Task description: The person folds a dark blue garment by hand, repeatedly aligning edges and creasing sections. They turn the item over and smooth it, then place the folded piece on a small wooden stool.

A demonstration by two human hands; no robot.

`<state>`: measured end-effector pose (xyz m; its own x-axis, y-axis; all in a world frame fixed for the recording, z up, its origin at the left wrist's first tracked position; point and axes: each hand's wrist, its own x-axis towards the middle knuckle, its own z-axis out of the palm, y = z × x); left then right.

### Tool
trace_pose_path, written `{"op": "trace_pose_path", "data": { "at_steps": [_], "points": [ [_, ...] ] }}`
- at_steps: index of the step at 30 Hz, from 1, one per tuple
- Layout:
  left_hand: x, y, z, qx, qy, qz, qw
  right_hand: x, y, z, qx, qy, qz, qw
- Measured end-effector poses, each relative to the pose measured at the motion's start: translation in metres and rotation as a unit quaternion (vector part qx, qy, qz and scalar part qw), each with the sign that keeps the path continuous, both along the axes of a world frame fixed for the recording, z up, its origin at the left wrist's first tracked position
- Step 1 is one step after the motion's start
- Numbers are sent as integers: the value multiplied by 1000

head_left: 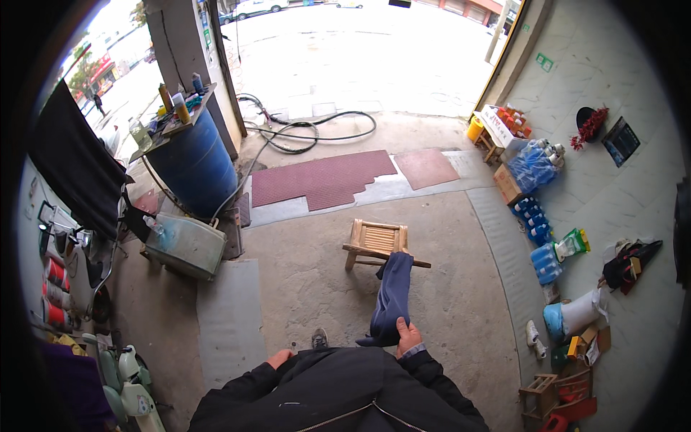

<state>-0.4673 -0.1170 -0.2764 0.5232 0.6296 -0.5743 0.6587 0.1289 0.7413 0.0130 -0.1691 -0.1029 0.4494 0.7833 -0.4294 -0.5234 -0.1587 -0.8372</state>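
Note:
My right hand [409, 337] grips the near end of a dark blue piece of cloth [392, 288], with the thumb on top. The cloth looks like a garment; its exact kind is unclear. It stretches forward from my hand, and its far end overlaps the near edge of a small wooden stool [380, 237] with a slatted seat. From this view I cannot tell whether the cloth rests on the stool or hangs above it. My left hand [281, 358] is beside my black jacket, its fingers mostly hidden. One shoe [319, 338] shows on the concrete floor.
A blue barrel [193, 164] topped with bottles and a grey-green bin [187, 245] stand at the left. Black hose [309, 137] coils near the doorway. Red mats [324, 176] lie ahead. Bottle packs [533, 219], boxes and small chairs [540, 396] line the right wall.

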Motion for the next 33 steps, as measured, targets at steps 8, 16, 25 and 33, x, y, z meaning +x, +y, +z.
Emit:
{"op": "trace_pose_path", "data": {
  "at_steps": [8, 16, 25, 33],
  "points": [
    [24, 12, 7, -85, 243, -190, 947, 3, 6, -9, 14, 12, 5, 1000],
    [20, 6, -15, -91, 144, -138, 976, 7, 8, -20, 11, -3, -3, 1000],
    [-53, 4, -32, -164, -42, 0, 986, 19, 8, -13, 14, 2, 5, 1000],
    [89, 101, 18, -121, -155, 99, 975, 19, 9, -13, -11, -32, 6, 999]
  ]
}}
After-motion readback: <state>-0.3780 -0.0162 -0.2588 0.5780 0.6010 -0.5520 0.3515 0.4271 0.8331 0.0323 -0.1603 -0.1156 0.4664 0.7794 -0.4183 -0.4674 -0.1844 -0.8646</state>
